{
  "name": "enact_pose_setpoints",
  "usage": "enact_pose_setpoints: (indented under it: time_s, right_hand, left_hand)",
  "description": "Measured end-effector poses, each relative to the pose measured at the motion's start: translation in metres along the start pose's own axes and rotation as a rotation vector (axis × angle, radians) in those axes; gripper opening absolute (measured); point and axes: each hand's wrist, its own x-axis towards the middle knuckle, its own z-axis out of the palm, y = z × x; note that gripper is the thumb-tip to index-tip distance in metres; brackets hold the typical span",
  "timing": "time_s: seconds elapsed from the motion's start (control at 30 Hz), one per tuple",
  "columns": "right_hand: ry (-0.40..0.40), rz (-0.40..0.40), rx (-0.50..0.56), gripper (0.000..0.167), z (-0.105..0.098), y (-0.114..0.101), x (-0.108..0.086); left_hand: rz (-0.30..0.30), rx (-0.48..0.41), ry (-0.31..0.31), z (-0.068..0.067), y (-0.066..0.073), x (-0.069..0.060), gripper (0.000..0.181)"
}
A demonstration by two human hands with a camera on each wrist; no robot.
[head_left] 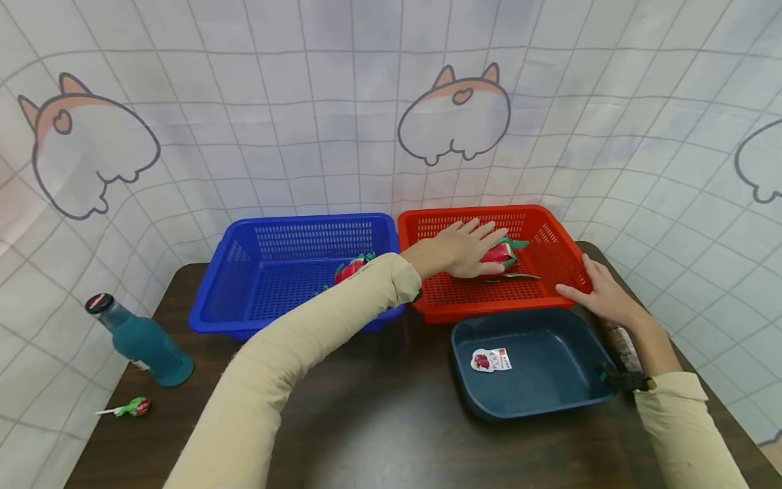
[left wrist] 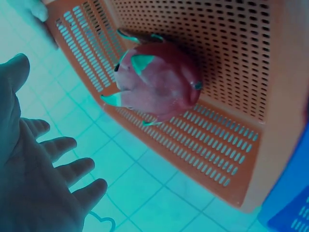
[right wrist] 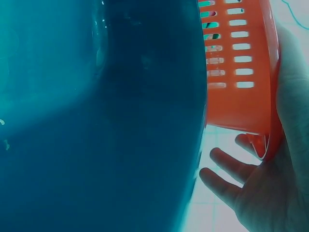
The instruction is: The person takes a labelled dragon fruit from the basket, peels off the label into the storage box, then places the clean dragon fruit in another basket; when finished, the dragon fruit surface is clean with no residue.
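In the head view my left hand point(head_left: 467, 250), fingers spread, is over the red basket point(head_left: 442, 314), beside a pink dragon fruit with green tips point(head_left: 499, 253). The left wrist view shows this hand point(left wrist: 48, 169) apart from the fruit point(left wrist: 161, 82), holding nothing. My right hand point(head_left: 601, 292) grips the basket's right rim near its front corner, thumb over the rim and fingers outside. In the right wrist view, the hand point(right wrist: 260, 188) is around the corner of the red basket point(right wrist: 241, 106); part of its grip is hidden.
The blue basket point(head_left: 210, 299) at left holds another dragon fruit point(head_left: 351, 268). A dark blue tray point(head_left: 544, 370) with a sticker point(head_left: 491, 360) stands in front of the red basket. A teal bottle point(head_left: 149, 350) and a lollipop point(head_left: 137, 407) are at far left. A packet point(head_left: 624, 346) lies partly under my right arm.
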Motion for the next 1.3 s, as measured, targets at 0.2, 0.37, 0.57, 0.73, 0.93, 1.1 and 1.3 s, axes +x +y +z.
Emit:
enact_pose_setpoints:
  time_s: [0.2,0.37,0.57,0.73,0.93,1.1,1.3]
  right_hand:
    - [0.000,0.001,0.005,0.104,0.000,0.000,0.000]
    - [0.009,-0.003,0.012,0.104,-0.001,-0.002,0.000]
    - [0.027,-0.022,0.032,0.102,0.000,-0.002,0.001]
    - [0.107,-0.163,0.064,0.082,0.000,0.004,0.005]
    - [0.069,-0.122,0.089,0.093,-0.008,0.002,0.001]
    - [0.091,-0.076,0.125,0.091,-0.019,-0.010,-0.001]
    - [0.135,-0.152,0.058,0.085,-0.019,-0.037,0.003]
  left_hand:
    - [0.049,-0.025,0.033,0.007,-0.009,-0.018,0.080]
    - [0.069,-0.007,0.068,0.009,-0.021,-0.041,0.080]
    - [0.012,-0.073,0.136,0.016,-0.037,-0.075,0.079]
    - [-0.071,-0.154,0.198,0.034,-0.045,-0.103,0.079]
    - [-0.176,-0.218,0.257,0.055,-0.059,-0.129,0.083]
    - [-0.264,-0.266,0.296,0.070,-0.072,-0.144,0.086]
    - [-0.321,-0.332,0.327,0.085,-0.083,-0.158,0.089]
